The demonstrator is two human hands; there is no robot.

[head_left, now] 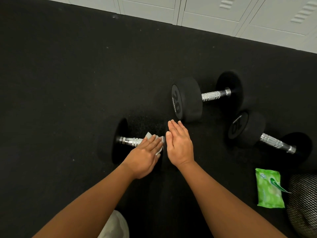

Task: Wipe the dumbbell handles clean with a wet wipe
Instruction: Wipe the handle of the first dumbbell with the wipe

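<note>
Three black dumbbells with chrome handles lie on the dark rubber floor. The nearest dumbbell point(130, 141) lies in front of me. My left hand point(145, 155) presses a white wet wipe point(151, 137) onto the right part of its handle. My right hand point(179, 145) rests flat, fingers together, on that dumbbell's right weight head, holding nothing. A second dumbbell point(211, 96) marked 20 lies behind to the right. The third dumbbell point(272, 141) lies further right.
A green pack of wet wipes point(268, 189) lies on the floor at the lower right, next to a black mesh bin point(303, 201). White lockers point(223, 16) line the far edge of the floor. My knee in light fabric point(115, 225) shows at the bottom.
</note>
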